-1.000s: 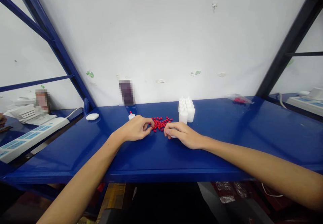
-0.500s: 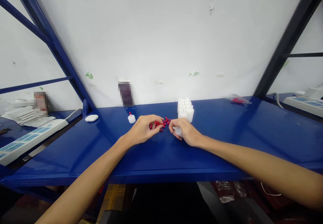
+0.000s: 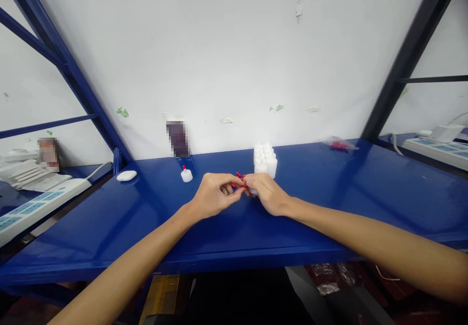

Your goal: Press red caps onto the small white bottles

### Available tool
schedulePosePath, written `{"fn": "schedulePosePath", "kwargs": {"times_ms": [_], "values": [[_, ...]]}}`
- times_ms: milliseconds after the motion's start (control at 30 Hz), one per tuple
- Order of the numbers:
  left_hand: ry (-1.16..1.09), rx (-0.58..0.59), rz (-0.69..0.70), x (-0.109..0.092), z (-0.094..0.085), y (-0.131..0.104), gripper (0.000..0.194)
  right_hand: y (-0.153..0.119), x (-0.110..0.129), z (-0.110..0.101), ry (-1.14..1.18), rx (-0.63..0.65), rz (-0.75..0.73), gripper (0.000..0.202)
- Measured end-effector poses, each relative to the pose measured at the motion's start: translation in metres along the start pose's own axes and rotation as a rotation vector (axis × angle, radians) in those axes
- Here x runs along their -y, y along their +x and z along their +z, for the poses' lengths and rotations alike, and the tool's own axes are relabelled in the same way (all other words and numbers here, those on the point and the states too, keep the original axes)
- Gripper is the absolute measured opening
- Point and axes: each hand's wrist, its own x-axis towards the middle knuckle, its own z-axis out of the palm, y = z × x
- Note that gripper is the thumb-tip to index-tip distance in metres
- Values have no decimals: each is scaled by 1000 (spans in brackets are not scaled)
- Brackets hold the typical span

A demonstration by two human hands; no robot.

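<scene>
My right hand [image 3: 268, 191] is wrapped round a small white plastic bottle [image 3: 253, 192], mostly hidden by the fingers, its tip turned left. My left hand [image 3: 221, 194] pinches a small red cap [image 3: 243, 184] between thumb and fingertips, right at the bottle's tip. Whether the cap is seated on the tip I cannot tell. Loose red caps [image 3: 239, 174] lie on the blue table behind the fingertips, partly hidden by my hands. Behind my right hand stands a tight block of white bottles [image 3: 265, 161] without caps. One bottle with a red cap [image 3: 186, 174] stands alone to the left.
A white oval object [image 3: 126, 175] lies on the blue table [image 3: 310, 237] at the left. A clear bag with red pieces [image 3: 339, 145] is at the back right. A pixelated dark object [image 3: 178, 138] leans on the wall. Blue frame posts [image 3: 78, 66] rise at the side.
My left hand has moved from the pile of red caps to the bottle with a cap in its fingers. My two hands now meet. The camera view has shifted slightly.
</scene>
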Motion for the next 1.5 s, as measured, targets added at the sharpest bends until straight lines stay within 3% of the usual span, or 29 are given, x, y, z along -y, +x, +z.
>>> {"fn": "schedulePosePath", "kwargs": {"times_ms": [233,467,600,733,1000,1067,1167,1267,1333,1400,1500], "values": [[-73,46,-51,-1,1,-2,8,-1,2,2,-259,60,-29,28],[-272,115,-216,-6,6,6,9,-1,3,2,-129,41,-16,31],[-295,68,-190,-3,13,13,15,-1,0,0,95,-10,73,29],[-299,93,-171,0,13,10,16,-1,1,2,250,19,54,25],[21,90,76,3,13,4,13,-2,1,5,317,7,15,23],[109,15,147,11,2,6,13,0,-1,4,305,-8,48,27],[334,-201,199,34,-40,9,17,1,-3,3,248,4,64,35],[598,-277,32,65,-93,5,22,1,-3,3,182,27,77,36],[660,-271,-84,84,-118,0,24,0,-1,3,107,9,100,34],[658,-256,-159,98,-130,-6,25,-2,2,2,3,-5,99,32],[635,-166,-241,109,-130,-11,27,-5,7,0,-92,77,28,22]]}}
